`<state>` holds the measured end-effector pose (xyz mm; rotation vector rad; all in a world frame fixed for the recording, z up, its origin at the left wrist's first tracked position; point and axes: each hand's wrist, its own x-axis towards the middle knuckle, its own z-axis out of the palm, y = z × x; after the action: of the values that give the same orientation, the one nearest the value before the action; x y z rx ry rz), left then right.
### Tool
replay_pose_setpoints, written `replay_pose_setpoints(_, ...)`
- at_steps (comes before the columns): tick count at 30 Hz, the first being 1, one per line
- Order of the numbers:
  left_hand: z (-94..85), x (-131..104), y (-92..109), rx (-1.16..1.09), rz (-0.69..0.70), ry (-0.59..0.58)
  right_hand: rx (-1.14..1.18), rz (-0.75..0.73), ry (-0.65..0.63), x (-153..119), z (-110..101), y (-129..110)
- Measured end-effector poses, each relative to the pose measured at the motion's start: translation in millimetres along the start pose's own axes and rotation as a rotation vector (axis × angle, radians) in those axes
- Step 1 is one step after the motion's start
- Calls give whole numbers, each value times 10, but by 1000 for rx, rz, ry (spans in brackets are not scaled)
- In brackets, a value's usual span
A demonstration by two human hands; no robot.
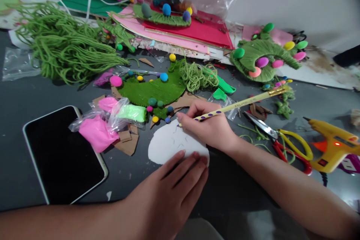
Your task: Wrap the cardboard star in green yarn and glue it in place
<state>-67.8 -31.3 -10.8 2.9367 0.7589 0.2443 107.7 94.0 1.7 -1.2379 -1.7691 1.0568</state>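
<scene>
A yellow pencil (239, 104) with purple spots slants up to the right from my right hand (209, 125), whose fingers are closed around its lower end. Its tip meets the upper part of a white rounded sheet (163, 142), which bears a few short star-like marks. I cannot tell whether the sheet is paper or foam. My left hand (180, 180) lies with fingers stretched out over the sheet's lower edge. Just beyond the sheet are a small green star (160, 113) with colored balls and a green crescent (154, 90) with balls along its edge.
On the left lie a phone (64, 153), bagged pink clay (97, 133) and a heap of green yarn (73, 48). To the right are scissors (267, 127) and a yellow glue gun (334, 144) with a lit red light. A yarn-wrapped crescent (261, 54) stands behind.
</scene>
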Motion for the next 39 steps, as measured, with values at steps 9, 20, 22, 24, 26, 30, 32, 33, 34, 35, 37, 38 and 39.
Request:
replay_pose_setpoints(9,20,3,45,3,-34,22,-3,-32,7,1,9,12)
replay_pose_setpoints(20,15,8,16,16,7,31,-2,-49,-15,3,7,1)
replay_pose_setpoints(22,10,9,6,13,-8,24,23,-30,-31,9,-11,-18)
replay_pose_setpoints(24,7,9,0,13,-7,31,53,22,-16,24,-40,-42)
replay_pose_setpoints(26,5,9,-5,20,11,40,75,64,3,48,-70,-61)
replay_pose_setpoints(30,6,5,-11,14,11,34,27,44,-29,91,-97,-62)
replay_pose_setpoints(32,7,2,-15,8,8,34,-13,51,-55,102,-92,-49)
replay_pose_setpoints(33,7,1,-17,8,8,37,-24,60,-62,105,-89,-42)
replay_pose_setpoints(34,7,1,-20,9,6,36,-28,68,-66,105,-85,-35)
replay_pose_setpoints(35,8,1,-23,10,8,35,-28,74,-64,105,-83,-29)
replay_pose_setpoints(37,8,3,-24,12,13,34,-14,88,-58,103,-81,-22)
replay_pose_setpoints(38,9,5,-21,14,17,34,-7,95,-57,103,-82,-21)
replay_pose_setpoints(39,8,7,-14,14,16,37,-6,97,-58,104,-83,-21)
